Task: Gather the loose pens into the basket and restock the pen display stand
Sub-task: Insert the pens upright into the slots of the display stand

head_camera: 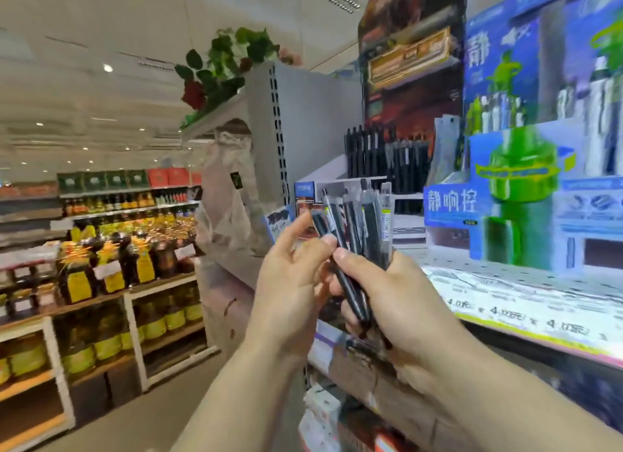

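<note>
My right hand grips a fanned bunch of dark pens, raised in front of the shelf. My left hand pinches one black pen at the left edge of that bunch, between thumb and forefinger. Behind the hands stands the pen display stand, a tiered cardboard unit with rows of upright black pens under a dark red header card. No basket is in view.
A blue and green cardboard display stands to the right on the perforated shelf, which carries price labels along its front edge. At the left, an aisle runs past shelves of bottles and jars. A plastic bag hangs at the shelf end.
</note>
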`<state>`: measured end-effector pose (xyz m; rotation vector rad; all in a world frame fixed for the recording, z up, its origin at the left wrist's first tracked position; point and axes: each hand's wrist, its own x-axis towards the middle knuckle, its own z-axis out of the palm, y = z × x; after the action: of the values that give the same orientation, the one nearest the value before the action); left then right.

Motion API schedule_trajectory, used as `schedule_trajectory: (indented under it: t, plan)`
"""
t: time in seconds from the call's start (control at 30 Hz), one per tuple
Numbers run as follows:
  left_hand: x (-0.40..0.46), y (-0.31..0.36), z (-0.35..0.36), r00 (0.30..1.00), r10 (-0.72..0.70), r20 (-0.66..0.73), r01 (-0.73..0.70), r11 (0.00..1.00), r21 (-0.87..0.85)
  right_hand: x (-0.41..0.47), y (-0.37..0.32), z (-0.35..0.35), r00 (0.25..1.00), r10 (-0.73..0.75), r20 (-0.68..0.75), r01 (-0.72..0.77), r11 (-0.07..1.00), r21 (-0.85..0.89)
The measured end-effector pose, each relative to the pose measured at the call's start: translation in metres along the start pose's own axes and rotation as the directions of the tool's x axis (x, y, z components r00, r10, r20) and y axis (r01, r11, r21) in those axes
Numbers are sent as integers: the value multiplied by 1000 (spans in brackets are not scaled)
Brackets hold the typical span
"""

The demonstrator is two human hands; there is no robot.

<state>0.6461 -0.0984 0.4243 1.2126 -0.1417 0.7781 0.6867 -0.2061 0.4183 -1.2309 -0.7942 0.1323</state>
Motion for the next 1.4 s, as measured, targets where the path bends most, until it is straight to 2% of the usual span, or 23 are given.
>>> schedule_trajectory:
  t: [0.17,0.27,0.33,0.4,0.5,0.57,0.67,0.8,0.9,1.1,1.4]
  plan:
    - [77,19,-26,990,24,142,-13,997,-82,52,-11,27,995,-49,-82,44,997,-64]
    - [125,28,-32,980,94,174,-76,991,-107,84,-23,24,982,-84,-168,46,975,-216]
    - [161,39,-32,975,164,152,-150,984,-101,104,-34,15,961,-121,-249,52,963,-265]
    - [197,48,-31,946,291,146,-294,956,3,123,-46,3,929,-161,-332,61,954,-293]
    - [242,52,-24,849,488,202,-528,794,301,152,-57,-15,879,-226,-419,69,931,-358]
    - [263,47,-19,773,555,307,-634,658,407,171,-56,-25,856,-242,-457,52,920,-389]
    - [280,35,-8,705,543,457,-709,510,487,195,-46,-32,855,-219,-471,19,919,-394]
    - [297,21,-2,728,433,531,-685,433,586,215,-27,-34,861,-243,-448,36,906,-421]
    - [309,12,-8,755,392,525,-655,449,607,216,-17,-43,851,-272,-449,36,884,-467]
    - [311,3,-8,773,425,471,-634,535,558,212,-20,-47,861,-276,-428,55,886,-461]
    - [309,1,-11,772,469,428,-634,526,566,208,-12,-35,914,-168,-370,-9,902,-433]
